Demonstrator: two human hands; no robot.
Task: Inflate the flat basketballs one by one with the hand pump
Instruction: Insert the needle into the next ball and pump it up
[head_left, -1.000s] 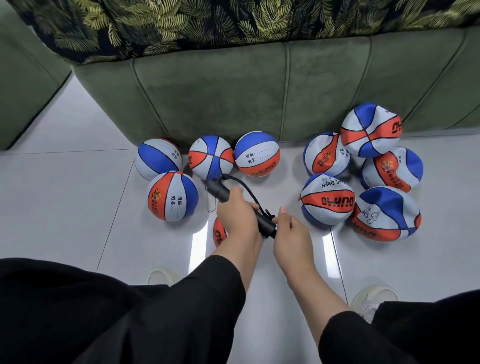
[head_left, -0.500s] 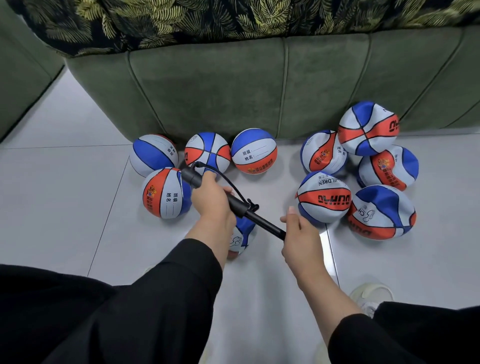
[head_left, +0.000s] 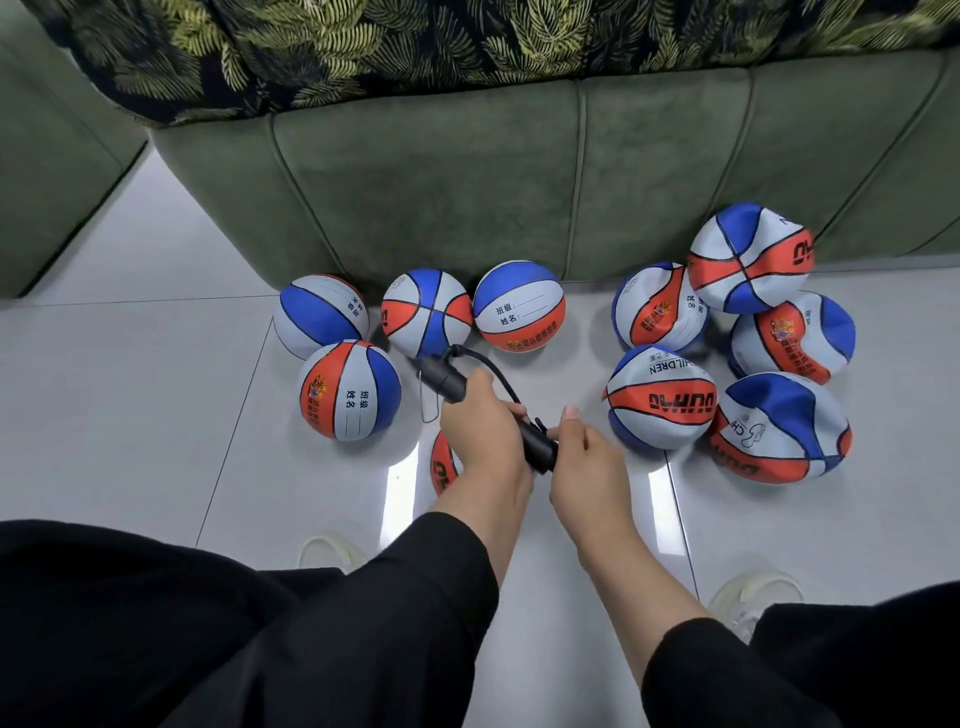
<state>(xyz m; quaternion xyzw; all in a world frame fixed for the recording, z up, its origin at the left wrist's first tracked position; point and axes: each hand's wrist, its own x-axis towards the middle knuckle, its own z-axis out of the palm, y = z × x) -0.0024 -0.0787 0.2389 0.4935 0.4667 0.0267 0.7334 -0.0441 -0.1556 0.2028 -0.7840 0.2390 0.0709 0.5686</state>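
Pump (head_left: 483, 410) sits low centre over the floor, black barrel gripped by left hand (head_left: 488, 436) w/ fingers wrapped round it; right hand (head_left: 582, 457) holds the handle end, fingers curled on it, thumb up. Hose (head_left: 488, 364) loops off the far end back toward the hands. Ball being filled (head_left: 444, 467) lies on the floor just under the left hand — mostly hidden, only an orange sliver shows, so can't tell how full it is or where the needle sits.

Vs half a sec ago: rod was drawn out, hands apart; now handle is pushed in, hands nearly touching — one stroke done, same as a sec back. Prob mid-pumping, more strokes to go.

Outward: four round balls (head_left: 349, 389) at left by the sofa base (head_left: 467, 197), look done. Five dented, saggy balls (head_left: 779, 426) piled right, touching each other — still to do. No containers in view; balls lie loose on floor tiles (head_left: 130, 415). Shoes (head_left: 332, 551) near bottom edge.
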